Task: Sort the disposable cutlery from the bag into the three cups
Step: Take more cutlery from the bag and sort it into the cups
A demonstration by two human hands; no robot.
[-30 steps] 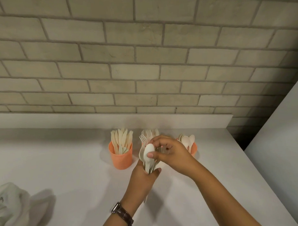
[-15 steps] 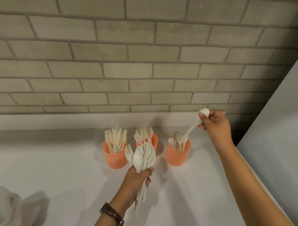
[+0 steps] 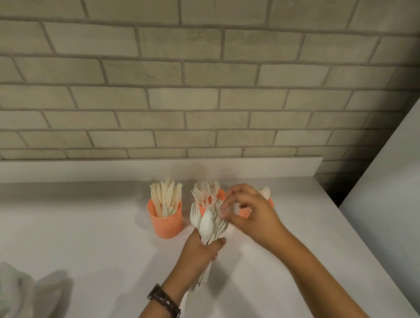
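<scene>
Cutlery (image 3: 207,224): smooth pale plastic, faint sheen.
Cups (image 3: 167,222): orange plastic, finely textured wall, matt.
Counter (image 3: 88,234): smooth, matt, off-white.
Wall (image 3: 201,87): rough, matt grey brick.
Watch strap (image 3: 165,302): dark brown leather, slightly glossy.
Bag (image 3: 8,284): thin, crumpled, translucent plastic.

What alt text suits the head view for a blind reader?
A left hand grips a bundle of white forks and spoons above a white counter while the right hand reaches for its tops. Behind stand a knife cup, a fork cup and a spoon cup, all orange.
</scene>
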